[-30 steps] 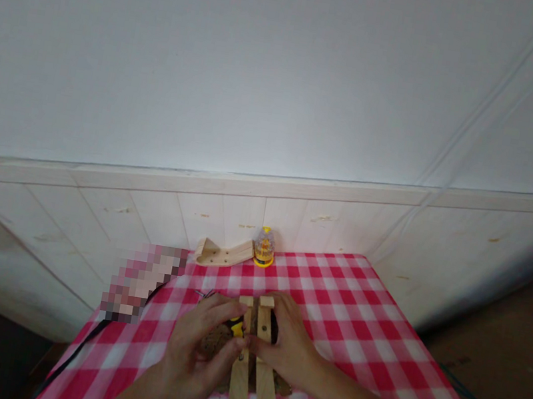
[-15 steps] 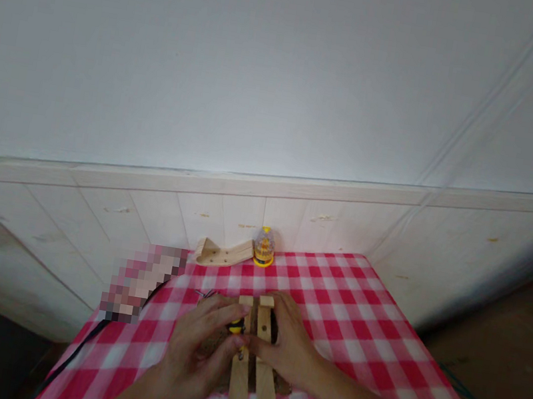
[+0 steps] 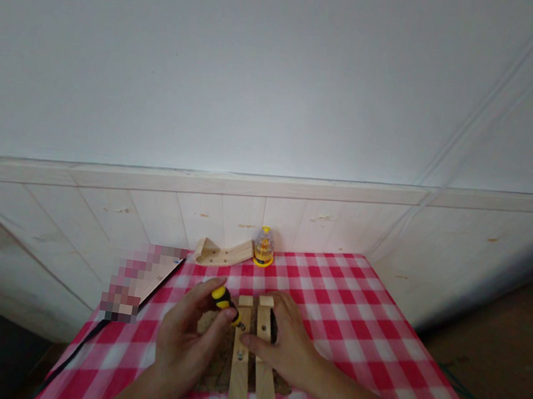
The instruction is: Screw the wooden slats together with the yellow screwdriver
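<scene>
My left hand (image 3: 187, 335) is closed around the handle of a short yellow-and-black screwdriver (image 3: 221, 296), which is tilted, its lower end near the left wooden piece. Two long pale wooden pieces, a left one (image 3: 239, 391) and a right one (image 3: 267, 398), lie side by side with a narrow gap, each with a block at its far end. Screws show in both. My right hand (image 3: 295, 342) wraps the right piece from its outer side, with the thumb reaching across onto the left piece. Beneath them lies a brown board (image 3: 214, 375), partly covered by my hands.
A red-and-white checked cloth (image 3: 335, 372) covers the table. By the wall stand a curved wooden part with holes (image 3: 223, 257) and a clear bottle with yellow cap and base (image 3: 265, 248). A blurred-out flat object (image 3: 142, 284) with a black strap (image 3: 79, 349) lies at the left edge.
My left hand has moved slightly left and turned, tilting the screwdriver so that more of its handle shows. The right hand and wooden pieces have stayed in place.
</scene>
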Motion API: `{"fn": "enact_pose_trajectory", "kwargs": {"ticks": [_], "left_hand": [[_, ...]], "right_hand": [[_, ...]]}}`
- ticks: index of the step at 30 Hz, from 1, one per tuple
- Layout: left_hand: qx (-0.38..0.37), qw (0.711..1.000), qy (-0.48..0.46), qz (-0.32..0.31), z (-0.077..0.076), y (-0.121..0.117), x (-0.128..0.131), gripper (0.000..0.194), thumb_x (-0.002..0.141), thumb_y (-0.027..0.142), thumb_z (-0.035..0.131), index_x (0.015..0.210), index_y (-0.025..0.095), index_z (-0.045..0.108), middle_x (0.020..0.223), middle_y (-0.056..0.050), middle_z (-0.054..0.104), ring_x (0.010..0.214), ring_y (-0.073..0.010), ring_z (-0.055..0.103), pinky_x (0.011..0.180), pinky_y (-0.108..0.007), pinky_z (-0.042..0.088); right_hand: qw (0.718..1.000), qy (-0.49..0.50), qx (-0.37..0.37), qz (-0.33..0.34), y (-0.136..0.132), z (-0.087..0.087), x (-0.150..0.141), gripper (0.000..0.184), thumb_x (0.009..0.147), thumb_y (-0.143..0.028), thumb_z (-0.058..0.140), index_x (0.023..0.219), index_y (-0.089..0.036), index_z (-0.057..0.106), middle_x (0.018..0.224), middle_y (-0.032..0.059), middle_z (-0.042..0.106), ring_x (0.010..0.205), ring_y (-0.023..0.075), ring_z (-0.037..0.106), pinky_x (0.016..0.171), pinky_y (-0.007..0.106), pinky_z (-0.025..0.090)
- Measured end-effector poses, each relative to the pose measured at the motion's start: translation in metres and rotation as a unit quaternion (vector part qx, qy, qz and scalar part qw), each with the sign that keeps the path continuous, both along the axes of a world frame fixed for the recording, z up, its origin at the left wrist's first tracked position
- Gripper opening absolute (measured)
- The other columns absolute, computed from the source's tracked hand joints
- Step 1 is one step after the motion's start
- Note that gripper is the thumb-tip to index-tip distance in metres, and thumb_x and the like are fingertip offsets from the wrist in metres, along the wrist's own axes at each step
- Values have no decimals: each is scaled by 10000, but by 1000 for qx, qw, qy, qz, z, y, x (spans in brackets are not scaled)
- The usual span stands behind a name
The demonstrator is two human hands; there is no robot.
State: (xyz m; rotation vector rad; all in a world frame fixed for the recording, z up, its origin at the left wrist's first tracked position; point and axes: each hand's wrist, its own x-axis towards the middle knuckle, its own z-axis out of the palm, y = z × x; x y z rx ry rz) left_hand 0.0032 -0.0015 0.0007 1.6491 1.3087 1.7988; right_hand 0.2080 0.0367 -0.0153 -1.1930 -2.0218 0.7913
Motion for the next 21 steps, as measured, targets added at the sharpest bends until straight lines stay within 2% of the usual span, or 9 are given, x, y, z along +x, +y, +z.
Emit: {"fn": "enact_pose_trajectory", "kwargs": {"ticks": [6,21], "left_hand": [[3,999,34,0,-4,3,-1,336,927,237,796,1259,242,746,979,-29,797,837,-154,792,778,-226,670],[49,994,97,-11,-5,6,-4,349,947,236,779,1291,263,732,1047,-42,807,883,-174,793,791,-265,676]], "right_hand": [[1000,8,1,-15,1,-4,0,481,720,-237,954,1124,-226,693,1158,69,705,1137,331,636,996,479,500],[1000,4,4,-16,0,-2,-1,472,732,-243,956,1118,-221,685,1142,66,696,1110,321,642,965,466,515]]}}
